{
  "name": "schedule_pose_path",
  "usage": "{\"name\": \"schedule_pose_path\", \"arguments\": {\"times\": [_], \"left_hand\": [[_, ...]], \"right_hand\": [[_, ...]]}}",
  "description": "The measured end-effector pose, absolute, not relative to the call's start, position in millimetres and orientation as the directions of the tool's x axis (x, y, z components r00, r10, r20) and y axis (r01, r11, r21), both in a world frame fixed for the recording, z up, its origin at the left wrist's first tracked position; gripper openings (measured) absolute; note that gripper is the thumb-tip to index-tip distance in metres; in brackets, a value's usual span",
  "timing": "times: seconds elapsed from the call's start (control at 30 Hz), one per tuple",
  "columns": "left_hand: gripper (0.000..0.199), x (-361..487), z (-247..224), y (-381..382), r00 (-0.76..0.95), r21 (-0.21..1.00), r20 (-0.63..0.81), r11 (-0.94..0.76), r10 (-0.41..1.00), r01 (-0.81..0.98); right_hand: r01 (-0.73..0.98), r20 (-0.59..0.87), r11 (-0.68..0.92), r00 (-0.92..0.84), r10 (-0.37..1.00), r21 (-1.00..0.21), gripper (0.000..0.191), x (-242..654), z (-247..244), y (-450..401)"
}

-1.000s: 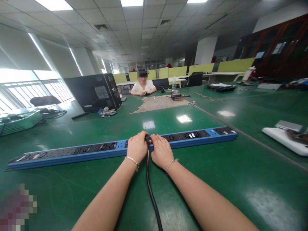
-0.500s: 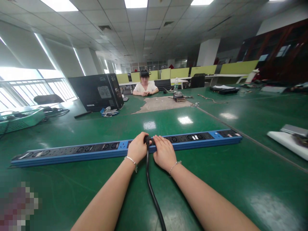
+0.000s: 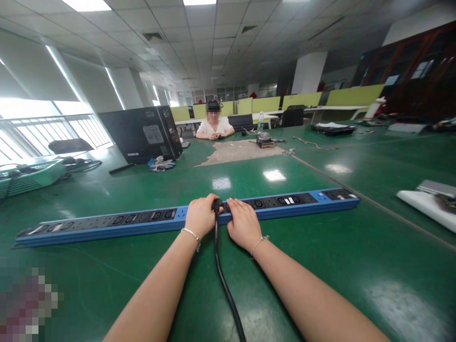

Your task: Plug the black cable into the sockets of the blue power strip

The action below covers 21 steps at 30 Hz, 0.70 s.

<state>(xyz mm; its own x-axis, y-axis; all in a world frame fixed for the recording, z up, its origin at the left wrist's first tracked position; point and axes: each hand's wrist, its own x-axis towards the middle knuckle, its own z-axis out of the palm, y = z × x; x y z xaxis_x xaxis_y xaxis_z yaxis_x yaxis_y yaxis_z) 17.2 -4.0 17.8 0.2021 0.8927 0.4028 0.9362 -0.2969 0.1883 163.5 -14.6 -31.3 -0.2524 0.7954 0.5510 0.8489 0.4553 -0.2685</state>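
A long blue power strip [image 3: 302, 209] with rows of black sockets lies crosswise on the green table. At its middle, my left hand [image 3: 201, 217] is closed around a black plug [image 3: 217, 205], held at the strip's socket face. Whether the plug's pins sit in a socket is hidden by my fingers. From the plug a thick black cord [image 3: 223, 278] runs down toward me between my forearms. Just right of the plug, my right hand [image 3: 245, 225] grips the strip, its fingers bent over the top and its thumb side near the front edge.
A black computer case [image 3: 138, 135] stands at the back left, with gloves [image 3: 161, 164] beside it. Farther left is a green basket [image 3: 33, 180] with cables. Across the table sits a person [image 3: 214, 127]. A white device [image 3: 427, 209] lies at the right.
My left hand and the plug have shifted very slightly left, and the plug looks a little tilted. The right hand keeps its place on the strip.
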Motion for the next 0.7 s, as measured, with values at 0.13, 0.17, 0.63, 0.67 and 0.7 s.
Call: {"name": "schedule_pose_path", "arguments": {"times": [0.13,0.17,0.63,0.67,0.7], "left_hand": [[0.020,22.5,20.6,-6.2,0.269,0.083,0.422,-0.332,0.866,0.940],[0.020,22.8,20.2,-6.1,0.281,0.071,0.421,-0.340,0.863,0.938],[0.056,4.4,-10.4,-8.2,0.411,-0.002,0.389,-0.445,0.824,0.895],[0.056,4.9,-12.6,-8.2,0.400,-0.016,0.409,-0.432,0.820,0.902],[0.055,5.5,-14.7,-7.9,0.383,-0.026,0.433,-0.414,0.816,0.910]], "right_hand": [[0.845,0.554,0.459,-0.252,0.793,-0.273,0.054,163.5,-32.1,-14.7],[0.844,0.557,0.461,-0.251,0.791,-0.274,0.053,163.4,-32.8,-14.4],[0.658,0.685,0.707,-0.392,0.614,-0.257,0.060,157.3,-25.2,-20.4],[0.629,0.710,0.737,-0.399,0.580,-0.248,0.058,155.2,-26.2,-18.3],[0.607,0.734,0.756,-0.394,0.553,-0.244,0.054,152.8,-27.3,-15.4]]}}
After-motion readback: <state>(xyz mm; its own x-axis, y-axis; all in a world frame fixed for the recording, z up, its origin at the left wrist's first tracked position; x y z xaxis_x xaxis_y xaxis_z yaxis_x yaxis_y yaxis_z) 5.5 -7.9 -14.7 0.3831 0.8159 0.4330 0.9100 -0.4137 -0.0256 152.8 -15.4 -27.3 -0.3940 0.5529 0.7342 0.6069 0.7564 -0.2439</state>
